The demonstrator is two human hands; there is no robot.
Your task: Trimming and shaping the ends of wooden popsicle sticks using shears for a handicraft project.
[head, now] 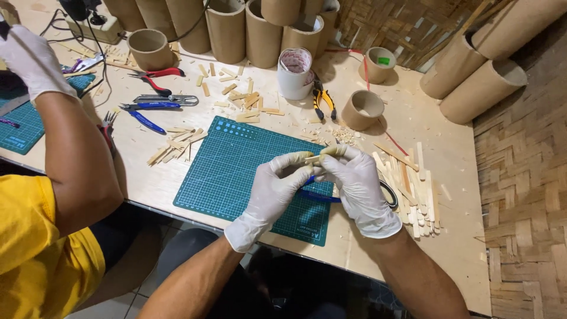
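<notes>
My left hand and my right hand, both in white gloves, meet above a green cutting mat. Together they pinch a small pale wooden stick piece between the fingertips. A blue-handled tool lies on the mat just under my hands, partly hidden by them. A heap of flat wooden sticks lies right of my right hand.
A person in a yellow shirt sits at the left, a gloved hand raised over another green mat. Blue pliers, red pliers, yellow pliers, cut wood bits and cardboard tubes crowd the far table.
</notes>
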